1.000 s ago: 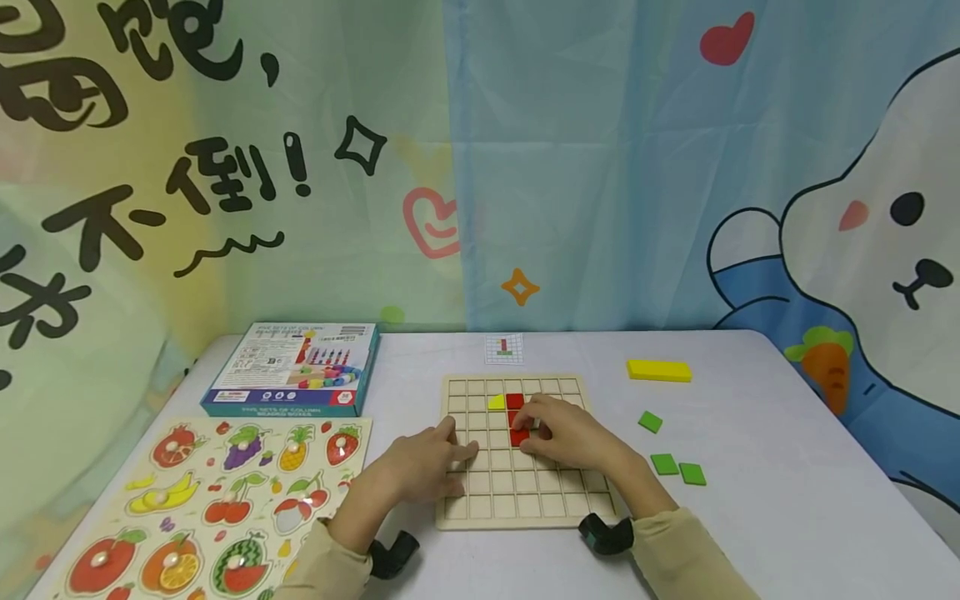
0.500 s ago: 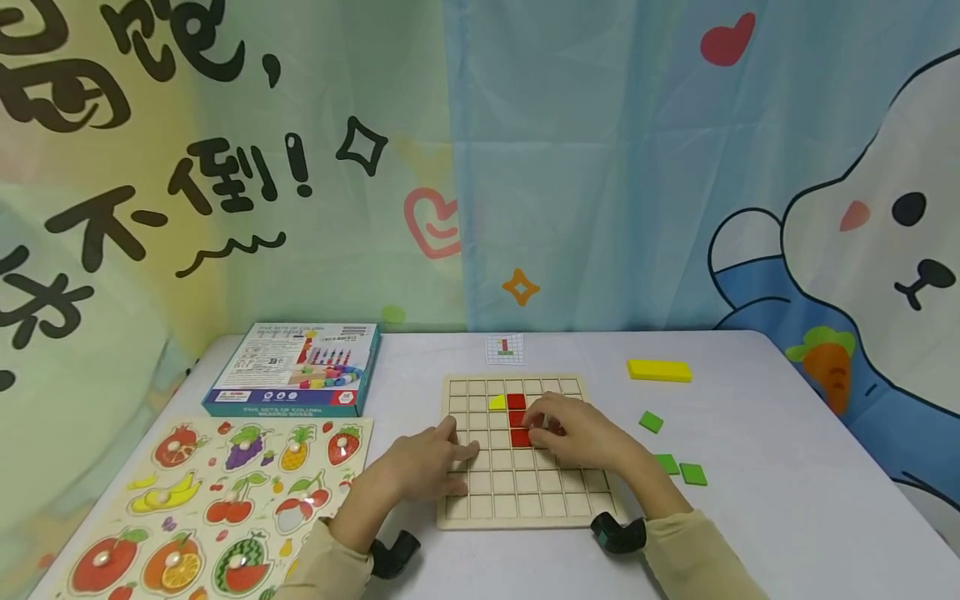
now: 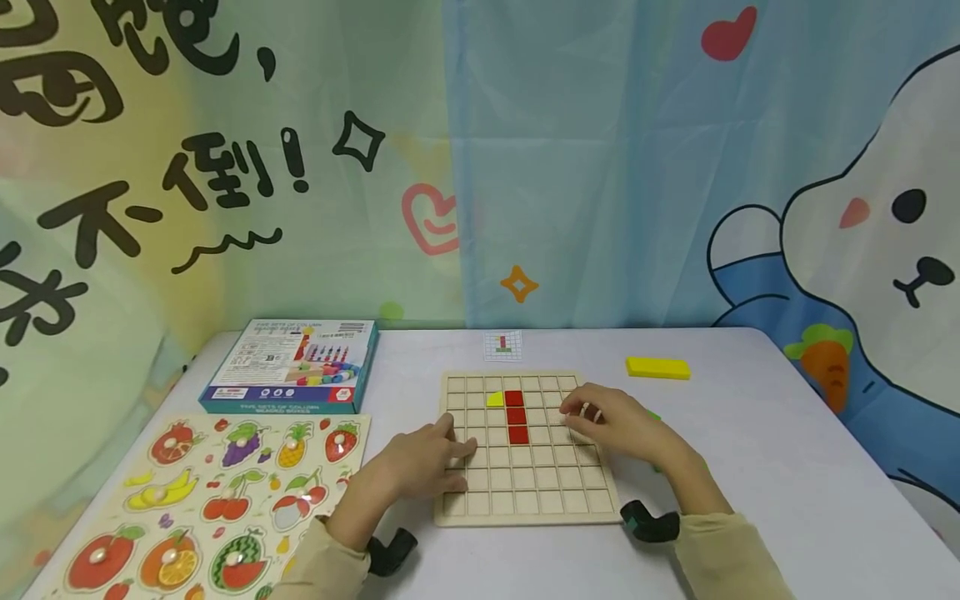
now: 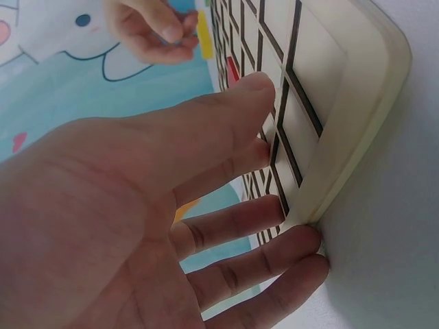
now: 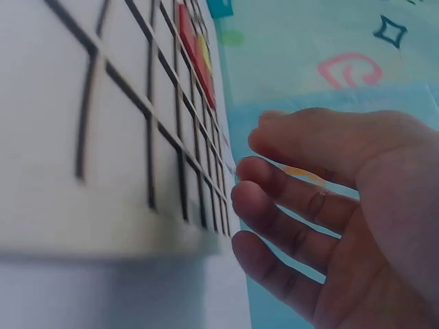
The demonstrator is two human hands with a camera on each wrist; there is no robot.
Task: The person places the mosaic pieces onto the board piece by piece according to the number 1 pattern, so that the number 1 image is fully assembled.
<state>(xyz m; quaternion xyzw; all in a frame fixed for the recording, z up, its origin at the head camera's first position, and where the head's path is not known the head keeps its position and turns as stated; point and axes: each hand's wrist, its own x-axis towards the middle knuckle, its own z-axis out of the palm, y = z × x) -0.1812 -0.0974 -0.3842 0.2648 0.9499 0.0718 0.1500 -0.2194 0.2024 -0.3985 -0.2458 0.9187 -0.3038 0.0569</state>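
A wooden grid board [image 3: 540,492] lies on the white table. Three red tiles [image 3: 514,416] fill one column of it, with a yellow piece [image 3: 495,399] to the left of the top one. My left hand [image 3: 442,454] rests on the board's left edge with straight fingers [image 4: 274,171]. My right hand [image 3: 600,417] hovers over the board's right side, fingers loosely curled and holding nothing I can see. The right wrist view shows this hand [image 5: 288,199] beside the board [image 5: 82,103], apart from the red tiles [image 5: 192,48].
A yellow block [image 3: 657,367] lies at the back right. A green tile [image 3: 655,415] peeks out behind my right hand. A small pattern card [image 3: 503,345] sits behind the board. A blue box [image 3: 292,367] and a fruit puzzle [image 3: 217,500] occupy the left.
My right hand has lifted off the red tiles and moved right, uncovering the full red column. It now hides most of the green tiles. The left hand has stayed put.
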